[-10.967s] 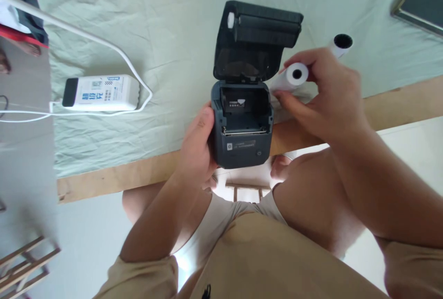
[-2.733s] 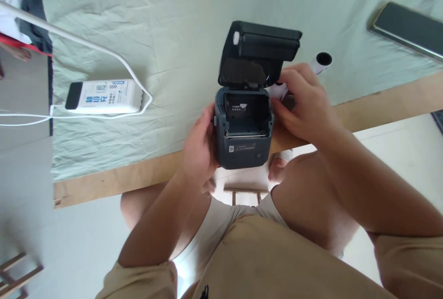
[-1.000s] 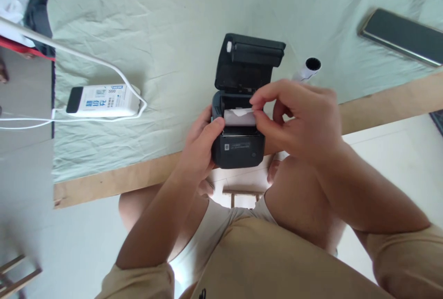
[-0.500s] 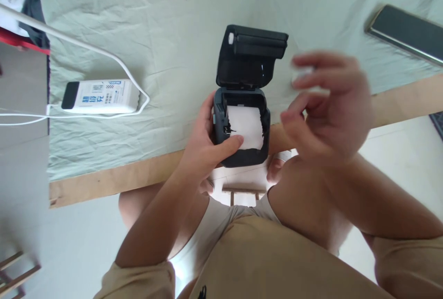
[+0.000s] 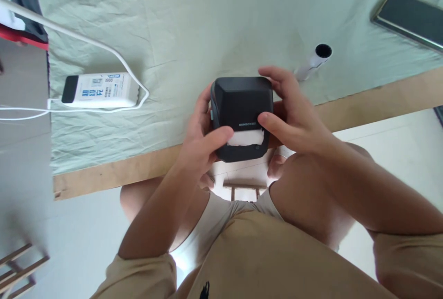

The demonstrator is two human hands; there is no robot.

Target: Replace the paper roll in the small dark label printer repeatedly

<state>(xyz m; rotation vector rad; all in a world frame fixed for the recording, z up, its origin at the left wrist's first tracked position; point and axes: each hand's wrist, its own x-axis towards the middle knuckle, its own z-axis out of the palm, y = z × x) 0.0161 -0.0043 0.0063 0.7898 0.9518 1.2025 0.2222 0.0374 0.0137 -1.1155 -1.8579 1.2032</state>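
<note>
A small dark label printer is held at the table's near edge, its lid down. White paper shows in the slot below the lid. My left hand wraps round the printer's left side, with the thumb on top beside the paper. On the opposite side my right hand grips the printer, its thumb on the lid's lower right corner and its fingers at the far right edge. Just beyond the right hand, a white tube with a dark open end lies on the cloth.
A pale green cloth covers the table, with a bare wooden edge nearest me. At left lies a white power bank with white cables. A dark phone-like slab rests at far right. A wooden stool stands lower left.
The printer's raised lid has come down over the paper roll. My right hand has moved left from the air onto the printer. The white tube now shows on the cloth.
</note>
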